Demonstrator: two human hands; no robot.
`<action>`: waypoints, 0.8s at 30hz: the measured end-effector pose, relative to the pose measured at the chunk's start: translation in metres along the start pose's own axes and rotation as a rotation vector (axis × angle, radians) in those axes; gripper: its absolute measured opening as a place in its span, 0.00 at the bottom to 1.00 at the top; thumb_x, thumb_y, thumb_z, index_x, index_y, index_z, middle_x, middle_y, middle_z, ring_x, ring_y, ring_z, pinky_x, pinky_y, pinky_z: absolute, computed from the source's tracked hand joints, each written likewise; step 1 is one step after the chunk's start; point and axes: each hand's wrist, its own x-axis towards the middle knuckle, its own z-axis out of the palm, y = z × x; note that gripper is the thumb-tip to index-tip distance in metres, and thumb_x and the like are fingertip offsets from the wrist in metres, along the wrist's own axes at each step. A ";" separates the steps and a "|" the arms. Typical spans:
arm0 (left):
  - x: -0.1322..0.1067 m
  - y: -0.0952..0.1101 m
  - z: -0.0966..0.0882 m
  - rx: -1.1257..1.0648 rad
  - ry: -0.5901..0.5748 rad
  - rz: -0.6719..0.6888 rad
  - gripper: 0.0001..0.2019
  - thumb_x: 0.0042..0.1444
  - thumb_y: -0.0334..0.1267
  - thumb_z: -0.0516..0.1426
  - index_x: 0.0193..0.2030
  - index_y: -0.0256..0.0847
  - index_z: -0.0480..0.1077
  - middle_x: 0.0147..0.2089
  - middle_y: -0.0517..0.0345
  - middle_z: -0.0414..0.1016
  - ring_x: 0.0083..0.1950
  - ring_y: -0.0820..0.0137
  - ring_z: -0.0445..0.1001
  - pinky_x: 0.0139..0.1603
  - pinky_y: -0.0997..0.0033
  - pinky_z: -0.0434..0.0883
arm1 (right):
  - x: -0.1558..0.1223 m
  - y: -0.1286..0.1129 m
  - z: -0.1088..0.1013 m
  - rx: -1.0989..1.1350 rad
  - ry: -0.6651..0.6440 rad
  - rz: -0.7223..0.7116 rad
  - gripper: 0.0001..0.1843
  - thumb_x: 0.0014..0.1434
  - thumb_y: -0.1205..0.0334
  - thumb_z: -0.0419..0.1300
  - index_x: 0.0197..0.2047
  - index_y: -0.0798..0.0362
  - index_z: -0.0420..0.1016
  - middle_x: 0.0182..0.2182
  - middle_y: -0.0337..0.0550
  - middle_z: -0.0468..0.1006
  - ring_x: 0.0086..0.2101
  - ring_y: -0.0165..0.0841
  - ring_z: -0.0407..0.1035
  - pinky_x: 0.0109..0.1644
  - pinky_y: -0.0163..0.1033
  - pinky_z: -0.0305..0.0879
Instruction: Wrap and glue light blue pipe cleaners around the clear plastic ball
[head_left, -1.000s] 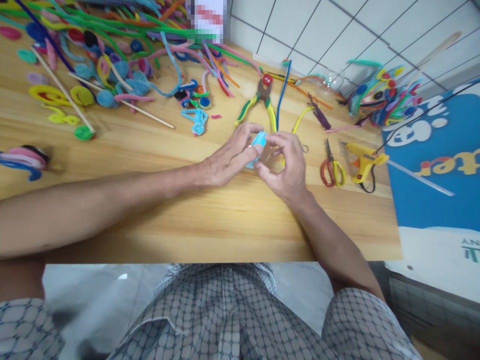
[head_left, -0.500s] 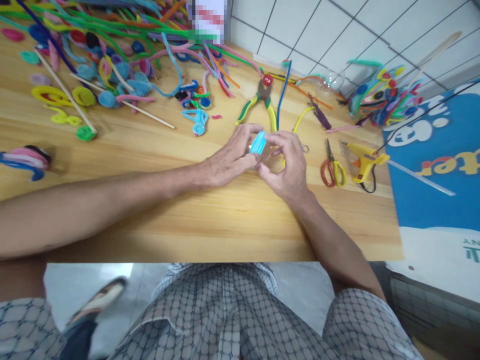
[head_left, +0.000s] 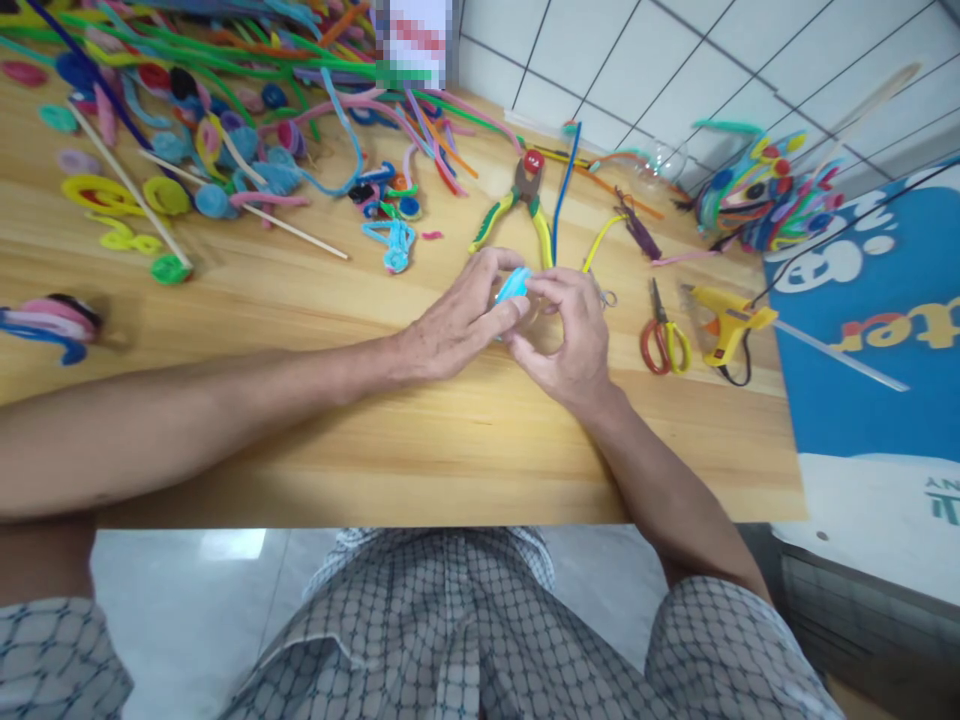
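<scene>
1. Both hands meet over the table (head_left: 450, 450), about midway between its left and right edges: your left hand (head_left: 450, 325) comes in from the left, your right hand (head_left: 574, 335) from the right.

2. Between them sits the light blue piece (head_left: 514, 286), well back from the near edge. Its long axis runs on a slant, the far end leaning toward the table's far right corner, the near end toward you.

3. Your left hand is nearly closed on it, fingers curved round the far side, thumb laid across the near part. It lies right at those fingertips, so the left is the nearer hand.

4. Over on the right, your thumb and forefinger curve into a half-open C, the forefinger tip at the piece's right side. Something see-through seems to sit under there too, but fingers cover most of it; whether the right hand grips or merely touches, I can't tell.

5. Just beyond your hands, toward the far edge, lie the pliers (head_left: 529, 185), handles spread toward you, with a dark blue strand (head_left: 565, 190) alongside.

6. Out toward the right edge come the scissors (head_left: 660, 335), points facing the far edge, then the yellow glue gun (head_left: 731, 318). Colourful fuzzy strands (head_left: 225, 50) crowd the far left corner.
</scene>
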 end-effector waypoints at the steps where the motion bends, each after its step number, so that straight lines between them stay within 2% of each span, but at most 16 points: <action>1: 0.000 0.000 0.000 -0.008 0.001 -0.003 0.31 0.78 0.67 0.50 0.70 0.44 0.63 0.71 0.40 0.73 0.72 0.53 0.74 0.77 0.44 0.74 | -0.001 -0.001 0.000 -0.003 0.007 -0.003 0.32 0.65 0.61 0.70 0.70 0.43 0.70 0.62 0.54 0.80 0.62 0.54 0.76 0.65 0.70 0.81; 8: -0.001 -0.004 0.002 -0.039 0.013 -0.002 0.27 0.79 0.62 0.50 0.69 0.43 0.63 0.70 0.41 0.73 0.70 0.54 0.76 0.76 0.45 0.75 | -0.003 -0.001 0.002 0.010 -0.022 0.032 0.32 0.65 0.59 0.71 0.70 0.42 0.69 0.63 0.53 0.79 0.63 0.55 0.76 0.66 0.71 0.79; 14: 0.001 -0.008 0.004 -0.070 0.024 0.008 0.27 0.79 0.63 0.50 0.69 0.44 0.62 0.71 0.41 0.73 0.70 0.55 0.75 0.77 0.45 0.75 | -0.001 0.000 0.003 0.048 0.023 0.014 0.31 0.65 0.59 0.71 0.69 0.42 0.71 0.62 0.55 0.80 0.62 0.55 0.76 0.66 0.72 0.79; 18: 0.001 -0.008 0.002 -0.079 0.015 -0.002 0.26 0.79 0.62 0.50 0.69 0.44 0.62 0.70 0.42 0.72 0.70 0.55 0.75 0.75 0.45 0.76 | 0.000 0.000 0.002 0.040 -0.002 0.031 0.31 0.65 0.56 0.71 0.69 0.42 0.71 0.62 0.53 0.80 0.62 0.55 0.77 0.66 0.72 0.80; 24: 0.002 -0.009 0.003 -0.106 0.005 -0.015 0.29 0.78 0.66 0.50 0.69 0.44 0.62 0.71 0.40 0.73 0.70 0.55 0.75 0.75 0.45 0.76 | 0.000 0.001 -0.001 0.028 -0.054 0.090 0.30 0.65 0.54 0.70 0.68 0.43 0.72 0.63 0.54 0.80 0.63 0.56 0.75 0.66 0.73 0.79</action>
